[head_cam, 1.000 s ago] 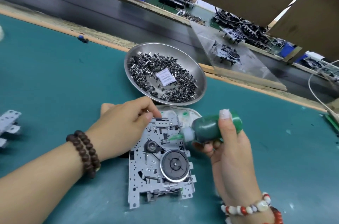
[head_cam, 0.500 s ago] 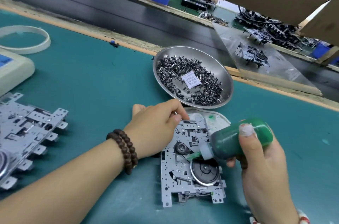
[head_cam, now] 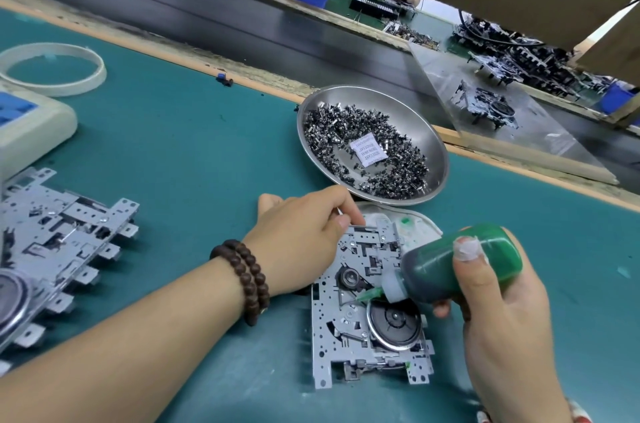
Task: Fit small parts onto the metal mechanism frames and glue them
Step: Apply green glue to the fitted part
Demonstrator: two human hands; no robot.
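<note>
A metal mechanism frame (head_cam: 346,329) with a round flywheel lies flat on the green mat in front of me. My left hand (head_cam: 301,235) rests on its upper left corner, fingers pinched on the frame's top edge. My right hand (head_cam: 498,311) grips a green glue bottle (head_cam: 457,270), tilted left. The bottle's green nozzle tip touches the frame just above the flywheel, beside a small black pulley. A steel bowl (head_cam: 415,117) full of small dark parts, with a white packet inside, sits just beyond the frame.
A stack of more metal frames (head_cam: 62,242) lies at the left. A beige device (head_cam: 31,124) and a white ring (head_cam: 52,69) sit far left. A white dish (head_cam: 422,225) smeared with green sits under the bowl's rim. A conveyor runs behind.
The view has shifted, so everything sits further right. The bottle's nozzle has dropped lower on the frame, towards the pulley and flywheel. My left hand stays on the frame's corner.
</note>
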